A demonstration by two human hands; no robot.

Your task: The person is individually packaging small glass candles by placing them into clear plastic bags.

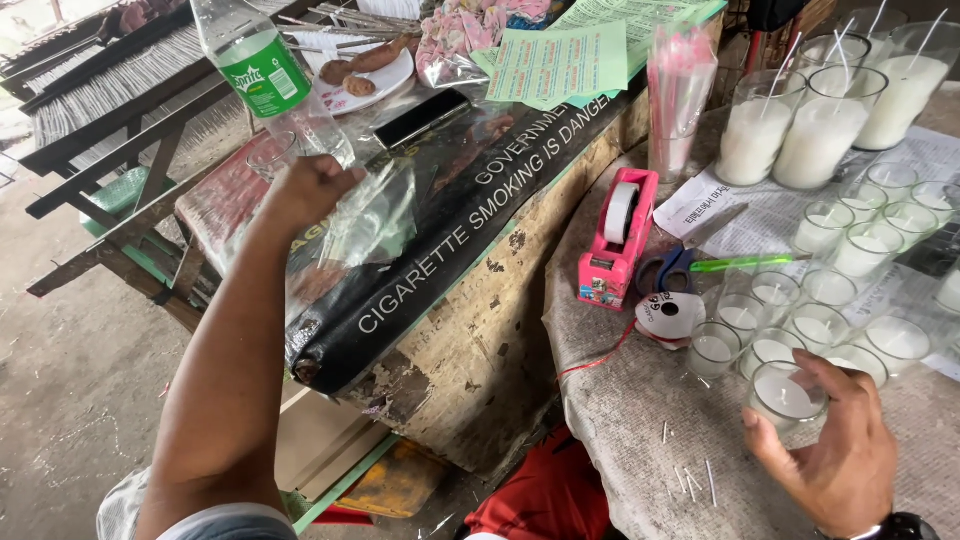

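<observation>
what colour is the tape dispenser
Pink, with a white tape roll; the tape dispenser shows in the head view.

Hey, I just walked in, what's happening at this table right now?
A person sits at a cloth-covered table crowded with small glass candles. Their right hand grips one small glass candle at the near edge of the cluster. Their left hand reaches out to the side and holds a clear plastic bag over a dark banner, just below a green-labelled plastic bottle. A pink tape dispenser and blue-handled scissors lie beside the candles.
</observation>
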